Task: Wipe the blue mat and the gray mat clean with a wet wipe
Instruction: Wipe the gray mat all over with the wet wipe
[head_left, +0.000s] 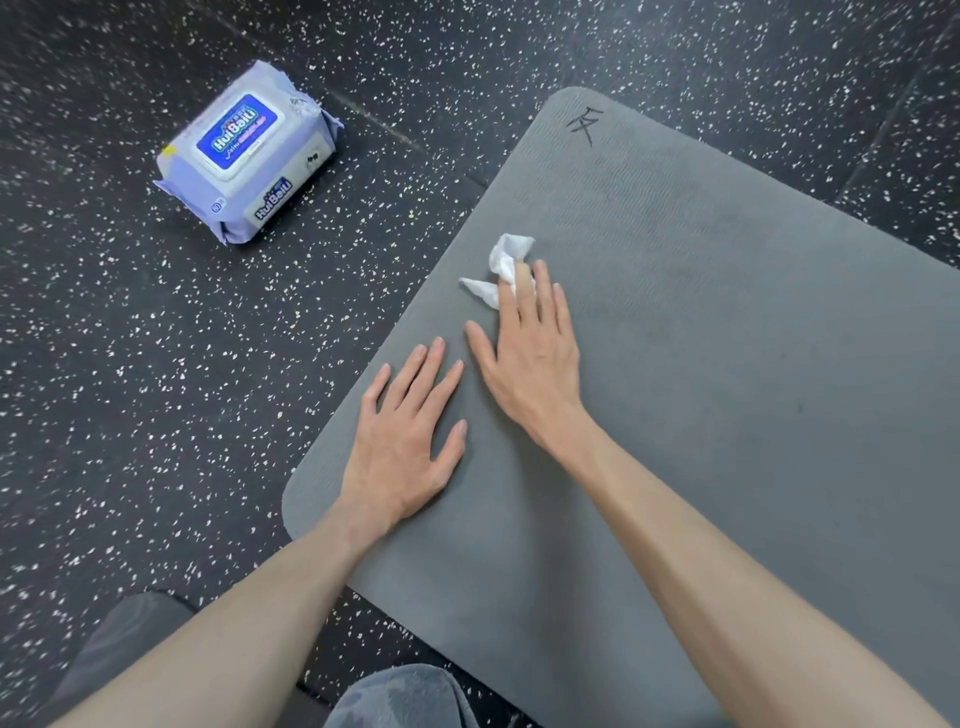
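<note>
1. The gray mat lies flat on the black speckled floor, set at a slant, with 1 rounded corner near the person's left wrist and another at the far end.
2. A black hand-drawn mark sits close to that far corner of the mat.
3. The right hand rests palm down on the mat, its fingers straight and reaching forward; the grip here is flat rather than curled, with the fingertips pressing a crumpled white wet wipe against the mat (part of the wipe bunches up beyond the fingers, and part sticks out to the left).
4. The left hand lies flat on the mat just beside the right one, fingers spread and straight, holding nothing; its grip is open against the surface, near the mat's left edge.
5. Both forearms are bare and reach in from the bottom of the view.
6. A pale purple pack of wet wipes with a blue label on its lid stands on the floor, well apart from the mat, to the upper left.
7. The person's knees in gray trousers show at the bottom edge.
</note>
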